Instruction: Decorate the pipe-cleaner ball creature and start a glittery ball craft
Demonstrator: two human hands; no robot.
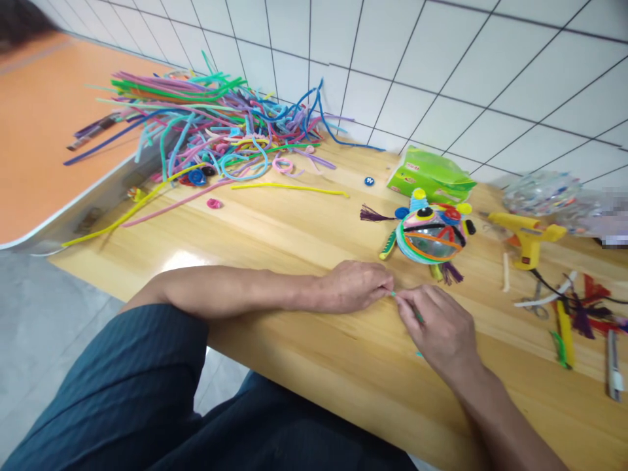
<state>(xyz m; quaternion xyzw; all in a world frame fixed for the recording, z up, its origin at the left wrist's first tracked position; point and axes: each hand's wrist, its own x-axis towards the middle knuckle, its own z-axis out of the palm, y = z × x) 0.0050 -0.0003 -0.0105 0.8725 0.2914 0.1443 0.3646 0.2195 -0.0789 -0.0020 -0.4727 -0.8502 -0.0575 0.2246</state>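
Green pipe cleaner (393,294), center-right of frame, just above the wood table (294,229), between both hands. Only a tiny end shows; the rest is hidden by fingers.

Left hand (357,288): fingers curled, thumb and fingertips closed on one side of it. Right hand (439,322): thumb and index pinched on the other side, remaining fingers bent in. More green shows under the right palm; can't tell if it's the same piece. Small teal scrap (419,354) on the table beside the right wrist.

Decorated ball (434,244) sits just beyond the hands: clear shell, colored bands, button eyes, purple tassels at left and bottom. Green tissue pack (429,175) right behind it, against the tiled wall (392,59). Blue button (369,181) left of the pack.

Right of frame: yellow glue gun (528,237) on its side, black cord trailing right. Glue stick (506,271) near it. Scissors (541,310) partly under a white strip (554,296). Yellow strip (565,335) below those, utility knife (613,366) at the right edge. Clear plastic bags (542,191) upper right, contents too blurred to read.

Upper left: big tangled pile of pipe cleaners (210,121), mixed colors. Yellow pipe cleaner (289,189) lies apart in front of it, pink button (214,203) nearby. Orange tabletop (63,124) at far left.
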